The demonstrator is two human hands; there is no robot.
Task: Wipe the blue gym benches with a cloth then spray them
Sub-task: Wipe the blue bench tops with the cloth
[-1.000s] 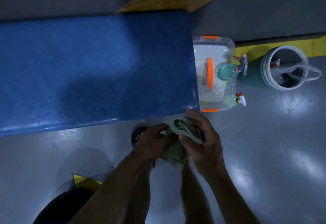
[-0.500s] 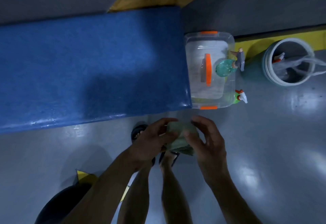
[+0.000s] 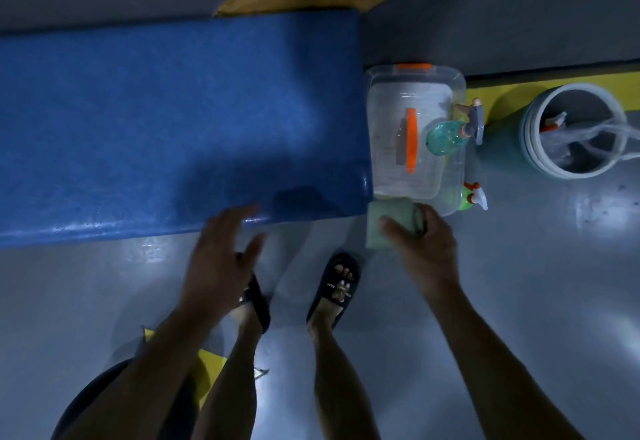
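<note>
A blue padded gym bench (image 3: 173,121) fills the upper left, its near edge shiny with wet spots. My right hand (image 3: 420,245) grips a folded pale green cloth (image 3: 389,221) just off the bench's near right corner, beside the plastic box. My left hand (image 3: 221,259) hovers with fingers spread near the bench's front edge and holds nothing. A teal spray bottle (image 3: 446,134) lies on the box lid. A green spray bottle (image 3: 472,197) with a white and red nozzle stands by the box's near corner.
A clear plastic box (image 3: 384,162) with orange clasps sits at the bench's right end. A round bucket (image 3: 533,148) holding tubing stands further right. My feet in dark slides (image 3: 336,287) are on the shiny grey floor. A dark round object (image 3: 90,401) lies at bottom left.
Both hands held the cloth together in front of me; now my left hand has let go and moved left, while my right hand has carried the folded cloth right, toward the box.
</note>
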